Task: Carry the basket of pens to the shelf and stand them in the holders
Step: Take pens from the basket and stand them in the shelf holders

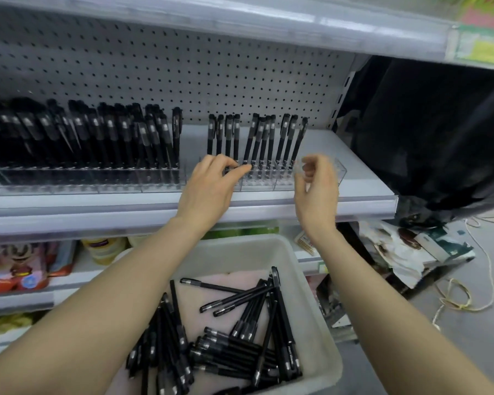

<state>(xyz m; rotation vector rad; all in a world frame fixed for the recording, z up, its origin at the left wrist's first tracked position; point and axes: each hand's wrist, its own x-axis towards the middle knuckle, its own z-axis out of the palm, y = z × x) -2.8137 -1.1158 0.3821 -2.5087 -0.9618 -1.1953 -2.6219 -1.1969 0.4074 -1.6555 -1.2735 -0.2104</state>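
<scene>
Pushing each pen straight down helps. The left hand bunches its fingers at a black pen in the clear holder; whether they pinch it, I cannot tell. The right hand curls loosely, empty, beside the holder. The basket of loose pens sits below the holder.

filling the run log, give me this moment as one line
phase: stocking | left hand: fingertips at pens in clear holder, grip unclear | right hand: blurred, curled, at holder's right end | basket: many loose pens inside

Both bare forearms are stretched forward from the near edge. The left hand is held palm down, its fingers reaching far and slightly bent. The right hand is raised, fingers loosely curled and blurred.
</scene>
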